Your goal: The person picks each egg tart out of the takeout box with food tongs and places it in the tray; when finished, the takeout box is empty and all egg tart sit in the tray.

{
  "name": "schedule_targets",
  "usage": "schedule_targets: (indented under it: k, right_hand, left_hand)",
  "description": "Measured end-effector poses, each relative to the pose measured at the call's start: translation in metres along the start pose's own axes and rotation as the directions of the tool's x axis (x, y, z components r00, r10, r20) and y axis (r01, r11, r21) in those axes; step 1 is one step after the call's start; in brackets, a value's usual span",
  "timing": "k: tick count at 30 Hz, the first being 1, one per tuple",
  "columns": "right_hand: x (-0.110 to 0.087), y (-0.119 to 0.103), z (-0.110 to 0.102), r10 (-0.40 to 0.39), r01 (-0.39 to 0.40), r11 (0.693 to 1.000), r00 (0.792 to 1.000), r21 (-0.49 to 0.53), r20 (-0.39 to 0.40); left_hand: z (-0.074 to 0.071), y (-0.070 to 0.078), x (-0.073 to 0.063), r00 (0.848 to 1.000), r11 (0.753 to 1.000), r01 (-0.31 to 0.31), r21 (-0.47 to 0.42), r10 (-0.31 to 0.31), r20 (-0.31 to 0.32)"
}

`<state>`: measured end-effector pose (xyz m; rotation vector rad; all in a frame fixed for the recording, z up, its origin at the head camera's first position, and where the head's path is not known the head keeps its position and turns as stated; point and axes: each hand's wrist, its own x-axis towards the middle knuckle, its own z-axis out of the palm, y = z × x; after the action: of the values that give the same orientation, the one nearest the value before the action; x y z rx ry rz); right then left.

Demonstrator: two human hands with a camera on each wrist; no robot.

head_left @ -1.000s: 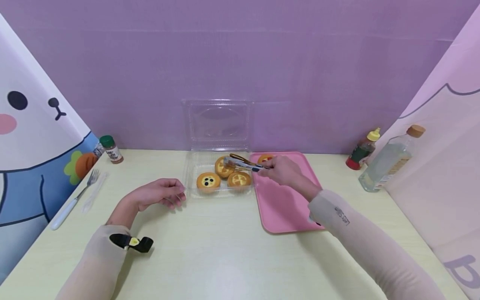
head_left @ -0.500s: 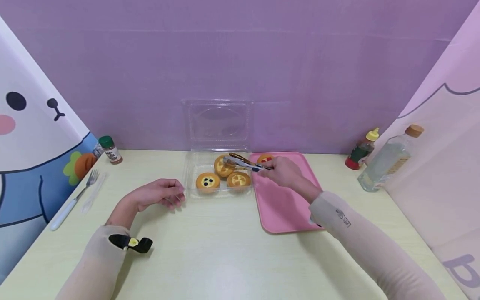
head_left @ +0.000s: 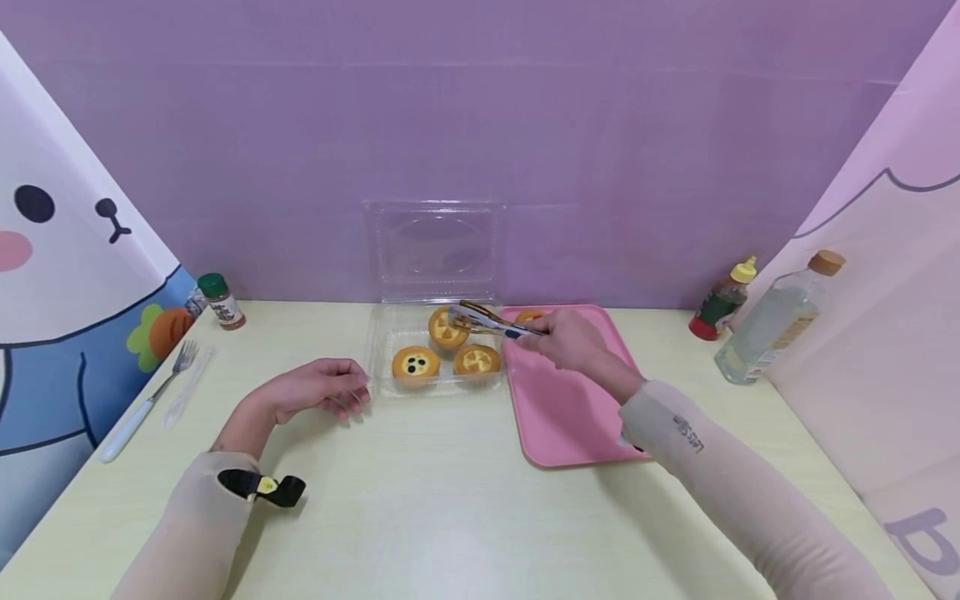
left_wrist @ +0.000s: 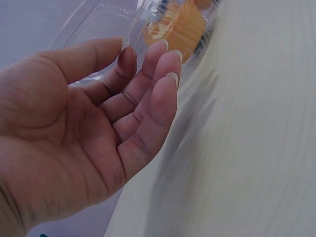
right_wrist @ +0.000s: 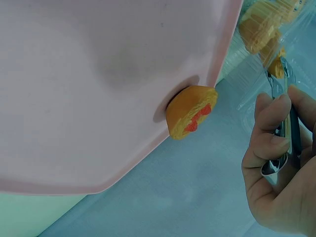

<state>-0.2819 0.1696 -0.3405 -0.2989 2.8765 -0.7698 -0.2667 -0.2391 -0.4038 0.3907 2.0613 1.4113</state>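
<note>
In the head view my right hand [head_left: 566,340] grips metal tongs [head_left: 491,322] over the right wall of a clear plastic container [head_left: 381,333]. The tongs' ends grip the right side of the rear egg tart [head_left: 444,330]. Two more tarts lie in front of it: a tart with dark berries [head_left: 416,365] at left and a pale-topped tart [head_left: 477,361] at right. Loosely bent, my left hand [head_left: 318,389] has its thumb and fingertips right at the container's left edge. A red-topped tart [right_wrist: 191,112] rests on the pink tray [right_wrist: 98,98], mostly behind my right hand in the head view.
The container's lid [head_left: 441,246] stands raised at the back. To the left are a green-capped spice jar [head_left: 222,302], a fork [head_left: 150,400] and a clear plastic utensil [head_left: 187,387]. At right stand a yellow-capped sauce bottle [head_left: 723,302] and a tall clear bottle [head_left: 772,325].
The tongs and rear tart have risen slightly, and my right hand has shifted a little, covering more of the red-topped tart. My left hand has stayed in place.
</note>
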Motion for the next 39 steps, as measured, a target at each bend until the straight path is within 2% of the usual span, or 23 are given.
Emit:
schedule_targets:
  k: [12, 22, 39]
  right_hand:
    - [-0.007, 0.002, -0.009, -0.022, 0.022, 0.997, 1.0, 0.076, 0.008]
    - [-0.015, 0.008, -0.024, -0.038, 0.041, 0.997, 0.998, 0.06, -0.056]
    - [-0.034, 0.035, -0.055, 0.0, 0.008, 0.997, 0.995, 0.08, -0.101]
  left_hand:
    - [0.001, 0.0, 0.003, 1.0, 1.0, 0.002, -0.004, -0.002, 0.003]
    - [0.001, 0.004, 0.0, 1.0, 1.0, -0.007, 0.004, 0.007, 0.008]
    - [0.0, 0.002, -0.002, 1.0, 1.0, -0.004, 0.012, 0.004, 0.003]
